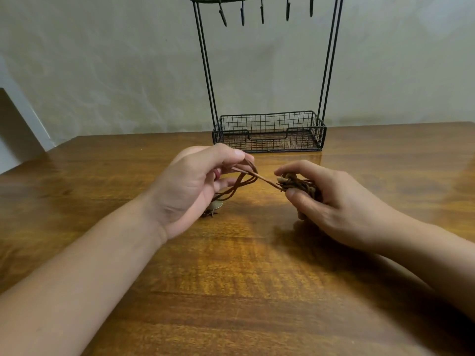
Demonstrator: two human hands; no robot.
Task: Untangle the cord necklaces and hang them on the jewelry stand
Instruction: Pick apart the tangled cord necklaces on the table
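Note:
Brown cord necklaces [257, 179] stretch between my two hands just above the wooden table. My left hand [195, 186] pinches loops of cord between thumb and fingers, and a round metal pendant [215, 205] hangs below its palm, near the tabletop. My right hand [331, 199] is closed around a tangled bundle of cords [299, 185] with small beads in it. The black wire jewelry stand [270, 73] rises behind the hands, with several bare hooks [262, 12] along its top bar.
The stand's wire basket base [268, 132] sits at the far edge of the table [244, 291], close to a pale wall. The table's left corner lies at the far left.

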